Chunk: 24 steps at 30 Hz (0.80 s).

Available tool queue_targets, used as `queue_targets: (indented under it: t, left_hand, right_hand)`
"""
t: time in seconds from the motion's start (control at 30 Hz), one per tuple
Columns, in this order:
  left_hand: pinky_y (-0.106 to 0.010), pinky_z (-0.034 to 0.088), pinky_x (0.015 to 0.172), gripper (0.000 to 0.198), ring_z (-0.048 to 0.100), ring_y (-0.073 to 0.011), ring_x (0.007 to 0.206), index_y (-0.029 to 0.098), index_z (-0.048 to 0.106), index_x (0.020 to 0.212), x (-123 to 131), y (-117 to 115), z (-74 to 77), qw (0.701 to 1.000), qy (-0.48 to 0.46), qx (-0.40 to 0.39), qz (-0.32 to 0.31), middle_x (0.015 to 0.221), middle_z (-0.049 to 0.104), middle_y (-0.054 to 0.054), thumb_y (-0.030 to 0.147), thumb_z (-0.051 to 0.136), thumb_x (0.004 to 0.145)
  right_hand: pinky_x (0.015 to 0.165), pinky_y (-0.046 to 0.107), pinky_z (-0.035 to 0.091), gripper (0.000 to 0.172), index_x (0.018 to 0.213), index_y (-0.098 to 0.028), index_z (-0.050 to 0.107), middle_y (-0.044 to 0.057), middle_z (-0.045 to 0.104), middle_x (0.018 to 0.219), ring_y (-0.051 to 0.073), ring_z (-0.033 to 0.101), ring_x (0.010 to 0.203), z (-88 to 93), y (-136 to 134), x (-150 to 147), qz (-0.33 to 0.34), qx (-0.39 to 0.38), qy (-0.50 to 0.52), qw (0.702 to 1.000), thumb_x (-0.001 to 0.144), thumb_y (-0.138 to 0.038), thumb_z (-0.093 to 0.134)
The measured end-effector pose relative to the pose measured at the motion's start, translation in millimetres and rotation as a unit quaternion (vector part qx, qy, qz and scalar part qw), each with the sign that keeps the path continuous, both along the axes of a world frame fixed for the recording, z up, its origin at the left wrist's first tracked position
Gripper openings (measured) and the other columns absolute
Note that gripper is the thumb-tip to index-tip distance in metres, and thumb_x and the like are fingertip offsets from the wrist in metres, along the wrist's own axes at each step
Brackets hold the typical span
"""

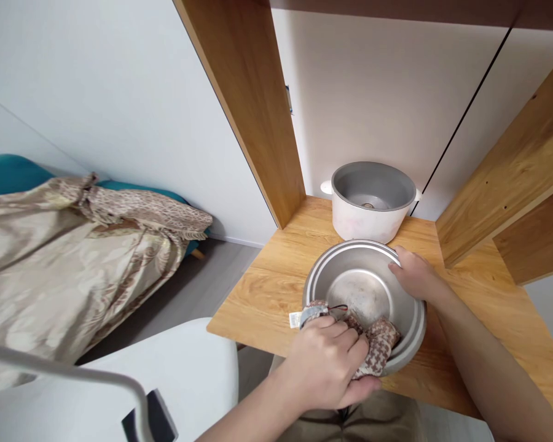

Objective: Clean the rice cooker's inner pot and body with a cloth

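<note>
left hand (334, 362) is curled closed over a bunched patterned cloth (382, 337); right hand (415, 273) is partly closed, gripping the rim of the metal bowl (345, 279). judged risk: uneven pressure from the left, or a slack right grip, could tip the bowl over the nearby edge of the wooden table (253, 288). the bowl lies between both hands, cloth inside it; beyond them stands a white pot (368, 221).

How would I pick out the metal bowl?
On the wooden tabletop, look near the front edge. There, the right hand holds the metal bowl by its rim. Unlike the white-sided pot behind it, it is silvery, with patterned cloth in it.
</note>
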State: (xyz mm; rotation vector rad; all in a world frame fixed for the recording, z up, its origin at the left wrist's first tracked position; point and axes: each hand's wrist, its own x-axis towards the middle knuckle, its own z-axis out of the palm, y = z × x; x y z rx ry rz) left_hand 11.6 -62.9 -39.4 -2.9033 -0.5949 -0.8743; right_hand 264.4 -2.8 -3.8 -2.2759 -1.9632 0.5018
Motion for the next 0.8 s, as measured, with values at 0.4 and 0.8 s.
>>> queue_targets:
  t: [0.4, 0.8]
  left_hand:
    - [-0.037, 0.028, 0.056, 0.04, 0.055, -0.0166, 0.056, 0.022, 0.054, 0.071, 19.3, -21.7, 2.7, 0.997, -0.014, -0.011, 0.076, 0.062, 0.059, 0.001, 0.058, 0.064, 0.087]
    - [-0.038, 0.036, 0.059, 0.039, 0.054, -0.0203, 0.054, 0.021, 0.055, 0.072, 72.0, -50.7, -7.3, 0.976, -0.046, -0.004, 0.211, 0.061, 0.057, -0.002, 0.057, 0.066, 0.086]
  right_hand:
    - [0.075, 0.032, 0.038, 0.021, 0.113, -0.02, 0.057, 0.013, 0.073, 0.109, 0.029, 0.067, 0.102, -3.9, 1.2, -0.2, -0.002, -0.011, -0.002, 1.0, 0.102, -0.031, 0.044]
    - [0.076, 0.032, 0.037, 0.021, 0.112, -0.02, 0.057, 0.013, 0.073, 0.11, 0.029, 0.067, 0.103, -4.6, 0.9, 0.0, 0.0, -0.002, 0.002, 1.0, 0.101, -0.032, 0.044]
